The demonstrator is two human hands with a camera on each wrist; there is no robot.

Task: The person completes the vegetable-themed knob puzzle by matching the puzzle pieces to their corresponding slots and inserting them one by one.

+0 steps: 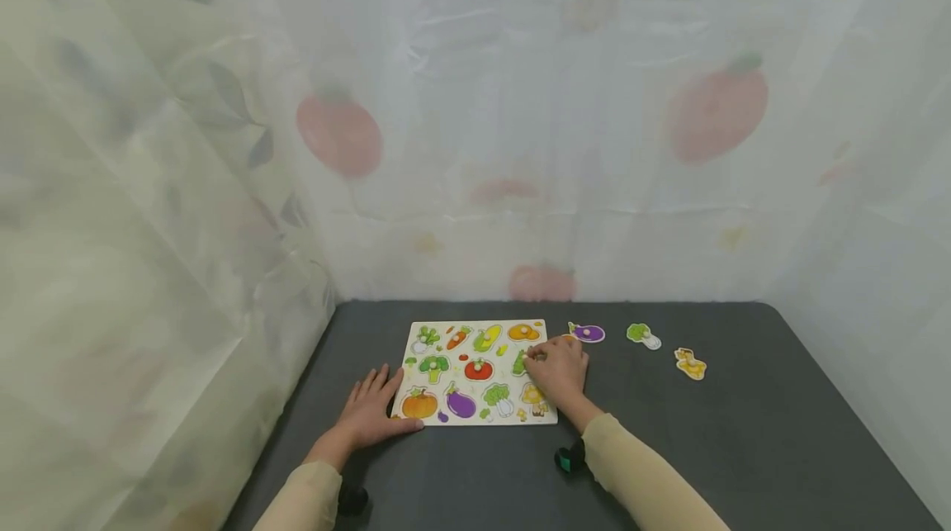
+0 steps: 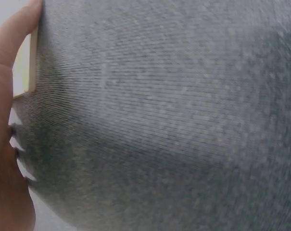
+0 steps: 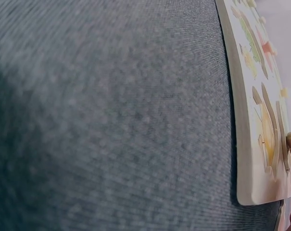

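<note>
Near the table's [image 1: 743,440] far edge, the puzzle board [image 1: 478,391] is apparently steadied by the spread left hand [image 1: 367,413] while a green piece [image 1: 518,363], pinched in the right hand [image 1: 560,367], seems to be fitted, pressing flush being called for next.

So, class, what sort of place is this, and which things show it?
Probably a makeshift tabletop workspace, screened off indoors: pale printed curtains hang on three sides of a dark table, and a vegetable puzzle board lies on it. The kind of building isn't shown.
</note>
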